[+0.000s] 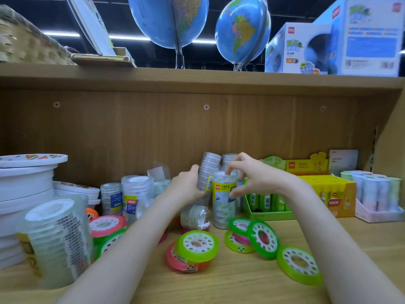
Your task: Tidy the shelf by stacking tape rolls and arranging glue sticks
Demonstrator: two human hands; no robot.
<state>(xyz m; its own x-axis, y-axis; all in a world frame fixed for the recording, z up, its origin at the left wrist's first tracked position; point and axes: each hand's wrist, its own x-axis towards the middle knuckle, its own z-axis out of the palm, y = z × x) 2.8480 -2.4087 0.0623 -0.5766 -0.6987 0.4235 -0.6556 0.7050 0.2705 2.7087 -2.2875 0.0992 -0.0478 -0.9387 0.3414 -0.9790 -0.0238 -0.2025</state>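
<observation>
- At mid-shelf, toward 12 o'clock of the loose rolls, a wrapped tube of clear tape rolls (224, 200) stands upright on the wooden shelf (219, 281).
- Right hand (247, 176) curls over this tube's top, fingers on its rim and thumb on its side, grasping it.
- Left hand (186, 187) clasps a second, tilted tube (207, 172) just beside, at 10 o'clock.
- Green and pink tape rolls (198, 245) lie scattered at 6 o'clock, some leaning on each other.
- Glue stick boxes (324, 194), green and yellow, sit at 3 o'clock.
- More clear tape tubes (135, 194) stand at 9 o'clock; white tape rolls (26, 185) are stacked farther left.
- Globes (242, 32) stand on the shelf above.
</observation>
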